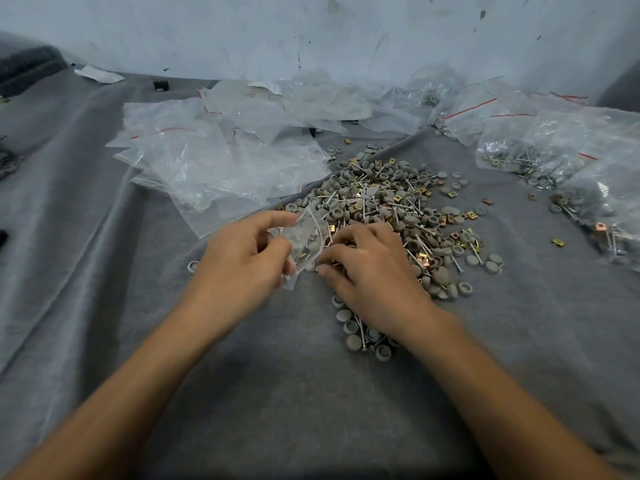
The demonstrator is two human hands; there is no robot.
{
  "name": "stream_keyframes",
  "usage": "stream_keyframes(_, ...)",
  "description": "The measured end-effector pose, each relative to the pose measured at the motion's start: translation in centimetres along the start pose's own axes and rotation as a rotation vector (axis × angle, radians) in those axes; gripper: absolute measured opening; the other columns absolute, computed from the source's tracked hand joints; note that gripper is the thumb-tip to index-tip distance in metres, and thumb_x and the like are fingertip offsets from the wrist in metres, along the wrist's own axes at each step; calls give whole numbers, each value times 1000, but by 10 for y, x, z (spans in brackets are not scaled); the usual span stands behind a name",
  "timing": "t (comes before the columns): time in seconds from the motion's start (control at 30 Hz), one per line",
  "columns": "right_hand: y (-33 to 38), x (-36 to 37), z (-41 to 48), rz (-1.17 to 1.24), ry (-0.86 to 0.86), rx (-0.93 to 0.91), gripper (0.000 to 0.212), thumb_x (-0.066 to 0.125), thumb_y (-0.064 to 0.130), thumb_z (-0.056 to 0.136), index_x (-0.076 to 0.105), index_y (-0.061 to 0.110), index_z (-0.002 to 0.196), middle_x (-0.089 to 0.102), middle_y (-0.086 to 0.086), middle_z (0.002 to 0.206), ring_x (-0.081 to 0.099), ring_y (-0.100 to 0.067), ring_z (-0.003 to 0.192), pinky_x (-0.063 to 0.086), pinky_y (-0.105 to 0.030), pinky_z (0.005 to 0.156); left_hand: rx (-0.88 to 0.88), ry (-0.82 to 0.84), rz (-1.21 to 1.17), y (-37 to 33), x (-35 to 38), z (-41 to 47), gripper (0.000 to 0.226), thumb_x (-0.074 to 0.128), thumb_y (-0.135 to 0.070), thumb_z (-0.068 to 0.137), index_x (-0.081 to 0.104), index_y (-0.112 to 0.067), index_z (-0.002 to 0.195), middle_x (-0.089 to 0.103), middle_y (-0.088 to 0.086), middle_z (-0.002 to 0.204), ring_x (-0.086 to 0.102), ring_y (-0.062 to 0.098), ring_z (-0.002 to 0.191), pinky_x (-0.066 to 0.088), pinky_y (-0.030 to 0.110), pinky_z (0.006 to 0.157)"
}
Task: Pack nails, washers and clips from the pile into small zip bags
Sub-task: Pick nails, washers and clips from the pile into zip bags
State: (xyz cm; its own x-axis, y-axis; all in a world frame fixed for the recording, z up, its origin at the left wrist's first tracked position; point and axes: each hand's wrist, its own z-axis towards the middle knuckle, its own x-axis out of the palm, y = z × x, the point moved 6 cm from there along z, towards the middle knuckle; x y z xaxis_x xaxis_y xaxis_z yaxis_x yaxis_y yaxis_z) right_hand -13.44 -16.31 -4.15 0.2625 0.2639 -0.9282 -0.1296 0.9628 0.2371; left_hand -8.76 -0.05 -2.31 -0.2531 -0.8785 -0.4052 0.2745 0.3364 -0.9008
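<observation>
A pile (394,209) of grey round washers, silver nails and brass clips lies on the grey cloth (277,375). My left hand (242,258) pinches a small clear zip bag (304,240) that holds a few pieces, just left of the pile's near edge. Beside the bag's mouth my right hand (370,275) rests on the pile with fingers curled over some pieces; what it holds is hidden under the fingers.
Empty clear zip bags (214,161) with red strips lie in a heap at the back left. Filled bags (554,154) lie at the back right. A white wall (311,36) stands behind. A lone washer (193,266) lies left of my left hand.
</observation>
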Motion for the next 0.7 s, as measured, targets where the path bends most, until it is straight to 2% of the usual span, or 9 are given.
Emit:
stream_keyframes(0.17, 3, 2, -2, 39, 24, 5, 17, 61, 34, 99, 70, 24, 110, 56, 6, 125, 40, -23, 119, 31, -36, 103, -3, -17, 12, -3, -5, -1, 36, 49, -21, 85, 66, -47, 103, 71, -6, 65, 60, 6, 49, 53, 27, 44)
stream_keyframes(0.27, 5, 2, -3, 69, 18, -1, 10, 61, 31, 97, 64, 24, 104, 55, 6, 120, 40, -21, 115, 35, -40, 102, -43, -102, -71, -2, -12, 2, 36, 50, -11, 86, 74, -35, 97, 66, -3, 56, 53, 6, 46, 45, 19, 43)
stream_keyframes(0.37, 3, 1, -4, 113, -1, 9, 6, 62, 30, 97, 61, 25, 101, 55, 8, 117, 40, -19, 114, 34, -39, 102, -118, -164, -246, 1, -24, 11, 43, 48, 4, 86, 80, -25, 79, 59, 3, 53, 46, 6, 44, 40, 16, 43)
stream_keyframes(0.43, 0, -4, -3, 158, -48, 28, 6, 63, 32, 97, 61, 27, 102, 56, 10, 114, 41, -16, 113, 33, -36, 101, -152, -203, -319, 2, -33, 15, 41, 48, 5, 85, 80, -20, 78, 60, 9, 61, 45, 6, 45, 41, 15, 45)
stream_keyframes(0.5, -4, -12, -1, 234, -113, 53, 7, 63, 33, 97, 61, 29, 102, 58, 14, 107, 47, -13, 109, 36, -36, 100, -166, -222, -340, 3, -38, 17, 38, 47, 4, 86, 78, -18, 83, 58, 3, 55, 46, 6, 43, 37, 12, 40)
stream_keyframes(0.53, -7, -17, -1, 304, -149, 68, 6, 63, 32, 97, 61, 28, 101, 59, 15, 102, 51, -12, 104, 42, -37, 98, -160, -214, -335, 3, -38, 17, 37, 47, 5, 86, 77, -17, 85, 56, -1, 50, 46, 5, 42, 36, 12, 39)
stream_keyframes(0.6, -11, -23, -2, 502, -195, 109, 5, 64, 29, 97, 62, 24, 99, 62, 15, 93, 60, -10, 90, 54, -40, 84, -137, -135, -303, 1, -32, 16, 37, 49, 6, 86, 77, -17, 88, 59, -2, 50, 49, 7, 46, 42, 14, 44)
stream_keyframes(0.7, -14, -27, -5, 643, -236, 162, 6, 64, 31, 98, 61, 25, 96, 64, 11, 83, 61, -7, 80, 53, -32, 71, -137, 88, -197, 0, -12, 9, 32, 56, -10, 79, 75, -21, 102, 71, 6, 62, 56, 12, 57, 49, 19, 57)
